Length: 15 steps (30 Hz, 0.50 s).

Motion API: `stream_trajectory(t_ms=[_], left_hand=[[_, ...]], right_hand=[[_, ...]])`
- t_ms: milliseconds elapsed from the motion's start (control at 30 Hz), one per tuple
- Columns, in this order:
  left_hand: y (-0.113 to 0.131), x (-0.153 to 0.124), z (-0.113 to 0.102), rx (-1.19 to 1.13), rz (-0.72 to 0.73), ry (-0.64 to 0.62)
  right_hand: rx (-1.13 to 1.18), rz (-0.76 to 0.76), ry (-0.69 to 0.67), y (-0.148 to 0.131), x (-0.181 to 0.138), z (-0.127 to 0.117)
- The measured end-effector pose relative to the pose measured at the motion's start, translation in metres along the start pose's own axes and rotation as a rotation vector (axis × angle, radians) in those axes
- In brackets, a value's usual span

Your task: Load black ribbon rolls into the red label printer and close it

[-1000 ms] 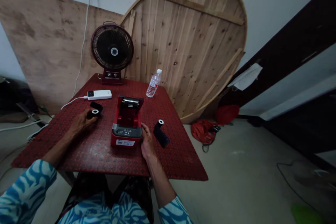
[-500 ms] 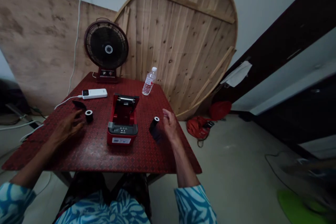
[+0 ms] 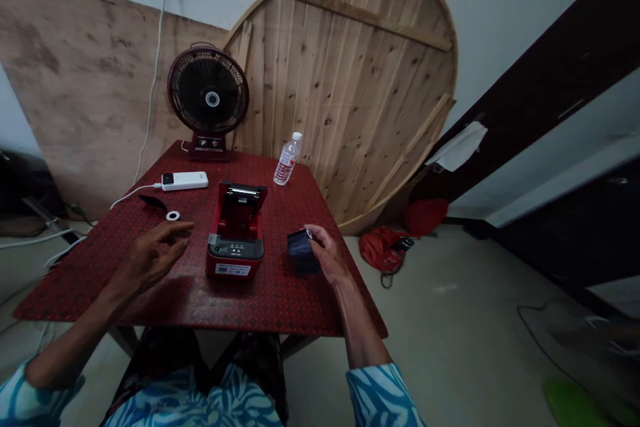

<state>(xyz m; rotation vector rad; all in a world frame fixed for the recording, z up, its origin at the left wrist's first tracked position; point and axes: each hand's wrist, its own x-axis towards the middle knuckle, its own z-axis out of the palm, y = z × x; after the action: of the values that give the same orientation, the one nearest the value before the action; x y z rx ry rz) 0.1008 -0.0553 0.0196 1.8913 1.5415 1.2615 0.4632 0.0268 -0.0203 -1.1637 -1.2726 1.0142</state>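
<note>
A small red and black label printer stands on the table with its lid raised. My right hand, to the printer's right, pinches the end of a roll of black film, which is slightly blurred by motion. To the printer's left, my left hand hovers open with its fingers stretched out, holding nothing. Just beyond its fingers is a second black roll with a white core, partly hidden by the hand. A dark strip of film trails from that roll.
On the red patterned table are a white power bank with a cable, a fan at the back and a water bottle. A round wooden tabletop leans on the wall. A red bag lies on the floor.
My right hand has closed on the right black roll and lifted it, its film now showing broad. My left hand has moved right, toward the printer. The view has shifted slightly.
</note>
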Motion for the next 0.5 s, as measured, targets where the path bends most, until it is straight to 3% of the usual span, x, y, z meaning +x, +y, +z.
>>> stream_trajectory(t_ms=[167, 233, 367, 500], left_hand=[[0.050, 0.000, 0.037, -0.293, 0.091, -0.138], [0.067, 0.003, 0.050, -0.407, 0.036, -0.233], [0.083, 0.009, 0.059, -0.570, -0.154, -0.448], [0.081, 0.008, 0.055, -0.688, -0.216, -0.647]], right_hand=[[0.422, 0.074, -0.116, -0.039, -0.052, 0.030], [0.485, 0.083, -0.197, -0.051, -0.067, 0.044], [0.499, 0.110, -0.379, -0.063, -0.082, 0.057], [0.406, 0.087, -0.478, -0.063, -0.080, 0.060]])
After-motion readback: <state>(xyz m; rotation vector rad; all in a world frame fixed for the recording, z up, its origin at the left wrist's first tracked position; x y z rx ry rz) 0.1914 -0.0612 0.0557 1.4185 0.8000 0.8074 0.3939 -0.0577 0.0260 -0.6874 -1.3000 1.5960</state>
